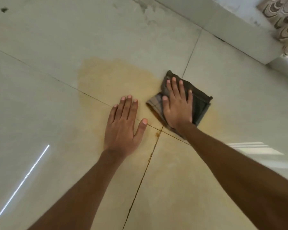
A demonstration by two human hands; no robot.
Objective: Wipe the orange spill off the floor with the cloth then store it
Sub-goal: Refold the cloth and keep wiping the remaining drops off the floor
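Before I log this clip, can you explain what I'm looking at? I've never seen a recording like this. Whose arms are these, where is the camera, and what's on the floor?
There is only one picture, taken by a wide-angle camera worn on a person's head, looking down at their own two bare arms. No machine is involved.

The surface is a pale tiled floor with dark grout lines. A thin orange spill is smeared across the tiles where they meet. The right hand lies flat, fingers spread, on a dark folded cloth, pressing it onto the spill's right edge. It presses rather than grips. The left hand rests open and empty, palm down, on the stained tile beside the cloth.

At the top right are a white skirting and a patterned curtain.
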